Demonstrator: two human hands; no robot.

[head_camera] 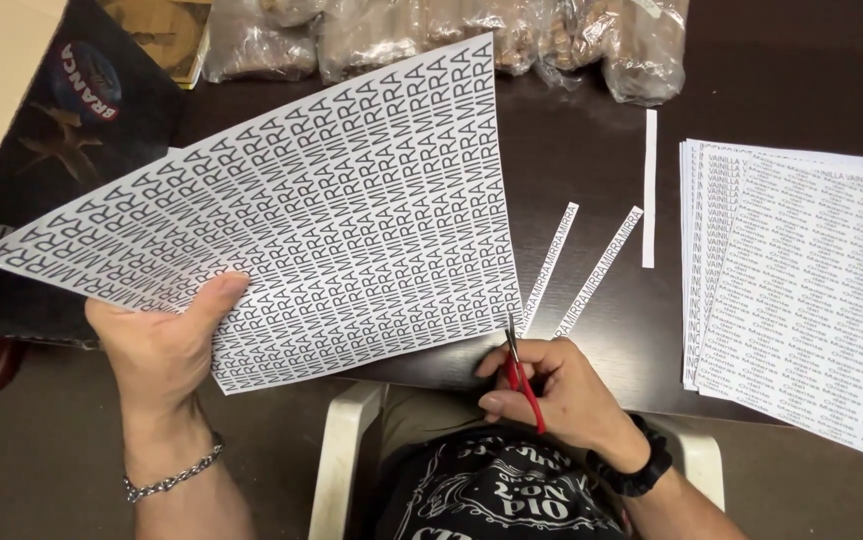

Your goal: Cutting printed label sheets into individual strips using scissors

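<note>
My left hand [166, 345] grips the lower left edge of a large white sheet [331, 210] printed with rows of repeated black words, holding it up over the dark table [591, 150]. My right hand [551, 385] holds red-handled scissors [519, 375], their blades at the sheet's bottom right corner. Two cut printed strips [581, 270] lie on the table just right of the sheet, and a blank white strip [649, 190] lies beyond them.
A stack of printed sheets [801, 290] lies at the right edge of the table. Clear plastic bags [451, 35] with brownish contents line the far side. A dark cardboard box [61, 130] stands at the left. A white plastic chair [346, 440] is under me.
</note>
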